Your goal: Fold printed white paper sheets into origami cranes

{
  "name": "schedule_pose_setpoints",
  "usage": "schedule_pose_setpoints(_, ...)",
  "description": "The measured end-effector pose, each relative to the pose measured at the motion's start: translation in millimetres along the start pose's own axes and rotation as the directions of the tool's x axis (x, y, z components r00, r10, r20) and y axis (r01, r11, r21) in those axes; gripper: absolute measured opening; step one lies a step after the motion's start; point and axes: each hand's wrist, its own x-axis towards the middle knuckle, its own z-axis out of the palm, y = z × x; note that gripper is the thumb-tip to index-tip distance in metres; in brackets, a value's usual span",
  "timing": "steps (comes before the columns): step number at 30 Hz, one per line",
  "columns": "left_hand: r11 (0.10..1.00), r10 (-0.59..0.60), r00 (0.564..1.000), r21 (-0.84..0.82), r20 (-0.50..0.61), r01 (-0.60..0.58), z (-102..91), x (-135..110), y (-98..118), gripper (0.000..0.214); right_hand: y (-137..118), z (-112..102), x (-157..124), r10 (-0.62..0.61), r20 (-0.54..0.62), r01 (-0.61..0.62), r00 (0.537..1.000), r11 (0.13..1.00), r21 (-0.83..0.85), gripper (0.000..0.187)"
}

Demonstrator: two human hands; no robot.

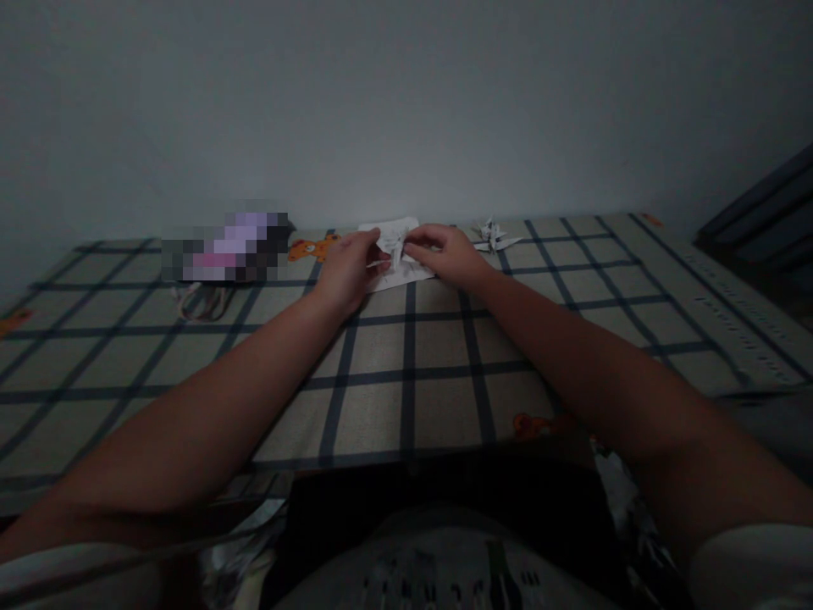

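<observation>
Both hands meet over a white printed sheet that lies on the checked tablecloth. Between them is a small piece of folded paper with dark marks. My left hand has its thumb and fingers closed on the left side of this piece. From the right, my right hand pinches it with thumb and forefinger. The piece is small and dim, so its exact folds cannot be made out. Just beyond my right hand lie pointed folded-paper shapes, like origami cranes.
A checked tablecloth with bear prints covers the table, which meets a plain wall. At the left lies a blurred-out purple and dark item with a looped cord. Dark slatted furniture stands at the right.
</observation>
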Motion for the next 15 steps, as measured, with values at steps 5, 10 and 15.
schedule_pose_setpoints(5, 0.907, -0.311, 0.947, -0.275, 0.075, 0.32, 0.6, 4, 9, 0.023, 4, 3, 3, 0.2, -0.022, -0.19, 0.979, 0.955, 0.228, 0.017)
schedule_pose_setpoints(10, 0.829, -0.401, 0.908, -0.374, 0.122, 0.416, -1.2, 4, 14, 0.022, -7, 0, 4, 0.367, -0.083, -0.286, 0.926, 0.83, 0.479, 0.01)
schedule_pose_setpoints(15, 0.849, -0.403, 0.895, -0.288, 0.19, 0.444, -2.1, -1, 18, 0.02, -12, -6, 2, 0.466, -0.056, -0.306, 0.883, 0.662, 0.684, 0.011)
